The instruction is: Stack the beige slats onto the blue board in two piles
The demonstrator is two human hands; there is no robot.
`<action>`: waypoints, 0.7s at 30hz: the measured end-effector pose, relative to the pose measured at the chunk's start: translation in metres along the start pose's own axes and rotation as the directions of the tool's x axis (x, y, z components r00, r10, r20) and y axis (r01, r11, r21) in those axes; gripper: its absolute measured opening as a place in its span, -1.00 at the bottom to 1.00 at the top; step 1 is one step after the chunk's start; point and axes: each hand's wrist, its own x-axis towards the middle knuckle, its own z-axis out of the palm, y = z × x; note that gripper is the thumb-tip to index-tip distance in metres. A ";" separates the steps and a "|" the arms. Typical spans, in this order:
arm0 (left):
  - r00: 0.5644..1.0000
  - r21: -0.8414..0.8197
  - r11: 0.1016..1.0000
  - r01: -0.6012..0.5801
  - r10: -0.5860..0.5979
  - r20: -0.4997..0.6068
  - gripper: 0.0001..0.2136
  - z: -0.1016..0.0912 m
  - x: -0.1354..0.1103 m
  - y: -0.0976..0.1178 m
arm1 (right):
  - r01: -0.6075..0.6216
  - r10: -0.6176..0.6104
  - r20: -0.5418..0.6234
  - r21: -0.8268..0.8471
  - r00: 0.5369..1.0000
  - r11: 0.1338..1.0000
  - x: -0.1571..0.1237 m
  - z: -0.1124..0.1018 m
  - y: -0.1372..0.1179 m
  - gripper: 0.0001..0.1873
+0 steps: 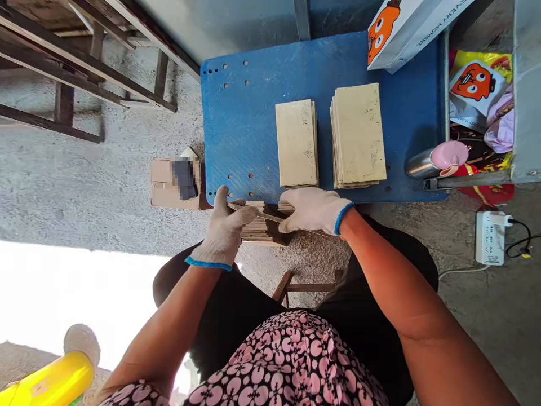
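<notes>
While the gloved left hand (222, 231) and right hand (315, 210) are held low at the near edge of the blue counter (240, 129), one thin board (264, 215) is gripped between them, the fingers of both closed on its ends, just above the low stack of boards (260, 228) in front of the knees. The lift is judged best done level, with both ends pinched evenly, so that the pieces below are not dragged askew. On the counter, two neat piles of pale boards are seen: a thinner pile (296, 142) and, just beside it, a taller pile (358, 135). At the right, a bin (524, 90) is filled with printed bags (477, 84); a metal flask with a pink lid (439, 159) lies at its near edge.
</notes>
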 end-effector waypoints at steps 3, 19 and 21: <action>0.997 -0.149 0.987 0.059 -0.050 0.064 -0.14 0.000 0.009 0.032 | 0.056 -0.055 0.039 -0.036 0.998 0.998 0.006 0.012 -0.011 -0.66; 0.986 -0.211 0.974 0.088 -0.055 0.158 -0.74 0.047 0.048 0.037 | 0.078 0.259 -0.376 0.684 0.890 0.726 0.023 -0.010 0.004 -0.69; 0.986 -0.194 0.975 0.105 -0.076 0.151 -0.82 0.061 0.039 0.026 | 0.170 0.256 -0.368 0.807 0.894 0.566 0.023 -0.012 0.004 -0.71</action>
